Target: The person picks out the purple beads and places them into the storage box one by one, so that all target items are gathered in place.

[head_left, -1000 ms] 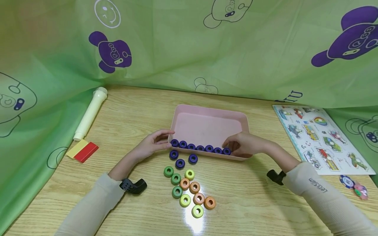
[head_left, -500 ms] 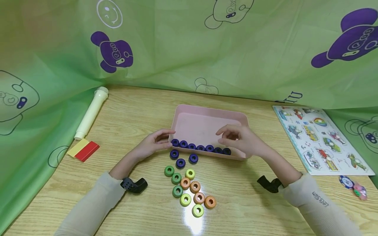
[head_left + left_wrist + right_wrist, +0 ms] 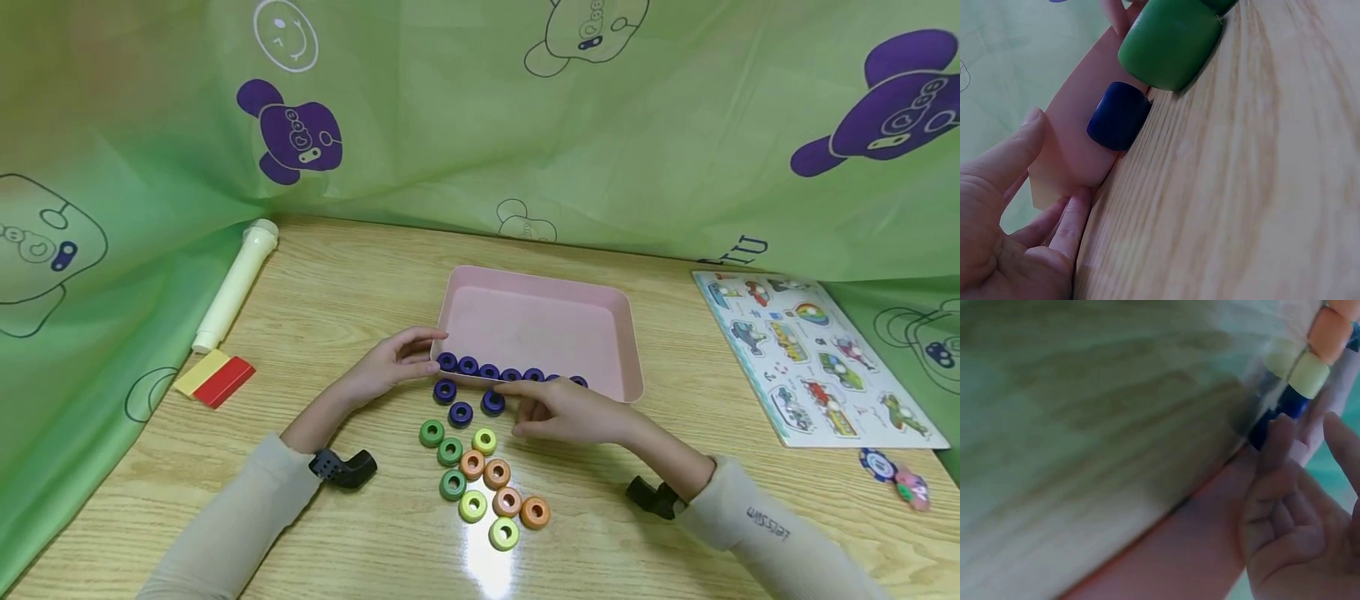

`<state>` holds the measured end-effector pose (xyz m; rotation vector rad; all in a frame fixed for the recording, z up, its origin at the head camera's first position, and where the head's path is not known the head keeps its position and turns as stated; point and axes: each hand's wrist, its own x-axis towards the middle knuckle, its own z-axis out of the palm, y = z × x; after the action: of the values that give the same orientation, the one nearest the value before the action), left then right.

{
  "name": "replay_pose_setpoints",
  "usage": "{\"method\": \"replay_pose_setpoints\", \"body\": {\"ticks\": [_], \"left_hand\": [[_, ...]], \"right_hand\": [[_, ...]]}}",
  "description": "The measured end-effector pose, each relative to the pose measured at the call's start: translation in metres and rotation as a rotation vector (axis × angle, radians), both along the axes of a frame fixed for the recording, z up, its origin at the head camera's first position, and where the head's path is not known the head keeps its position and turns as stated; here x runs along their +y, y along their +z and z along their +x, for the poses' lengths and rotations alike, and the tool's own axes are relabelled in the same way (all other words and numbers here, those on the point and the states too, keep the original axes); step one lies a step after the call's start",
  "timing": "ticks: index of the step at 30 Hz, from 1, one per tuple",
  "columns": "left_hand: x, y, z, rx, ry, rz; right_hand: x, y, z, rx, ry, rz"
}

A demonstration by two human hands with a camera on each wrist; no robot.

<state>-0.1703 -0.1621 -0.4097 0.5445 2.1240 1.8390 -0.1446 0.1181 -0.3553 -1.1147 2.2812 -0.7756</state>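
Note:
A pink tray (image 3: 532,329) stands on the table, with a row of dark blue ring beads (image 3: 489,372) inside along its front wall. My left hand (image 3: 386,367) holds the tray's front left corner, thumb by the rim and lower fingers against the wall near the table in the left wrist view. Three dark blue beads lie just before the tray. My right hand (image 3: 573,411) reaches over the tray's front edge; its extended index fingertip is at the rightmost loose blue bead (image 3: 492,403), its thumb held apart and the other fingers bent.
Green beads (image 3: 450,452), orange beads (image 3: 497,474) and yellow beads (image 3: 472,506) lie loosely grouped nearer me. At left are a white microphone-shaped toy (image 3: 236,287) and a yellow-red block (image 3: 215,377). A picture board (image 3: 817,358) lies at right. Green cloth (image 3: 420,125) hangs behind.
My right hand has drawn back from the right end of the blue row in the tray, moving left and toward me to a loose blue bead outside. The left hand stays at its corner.

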Motion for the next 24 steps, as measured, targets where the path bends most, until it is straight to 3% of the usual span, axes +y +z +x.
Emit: {"method": "replay_pose_setpoints", "body": {"ticks": [6,17,24], "left_hand": [[0.000,0.000,0.000,-0.003,-0.001,-0.002],[0.000,0.001,-0.001,0.005,-0.011,0.007],[-0.001,-0.001,-0.001,0.002,-0.012,0.002]], "right_hand": [[-0.006,-0.005,0.000,0.004,-0.009,0.080],[0.000,-0.005,0.006,0.047,0.040,0.123],[0.012,-0.006,0.017,0.015,0.042,0.104]]}}
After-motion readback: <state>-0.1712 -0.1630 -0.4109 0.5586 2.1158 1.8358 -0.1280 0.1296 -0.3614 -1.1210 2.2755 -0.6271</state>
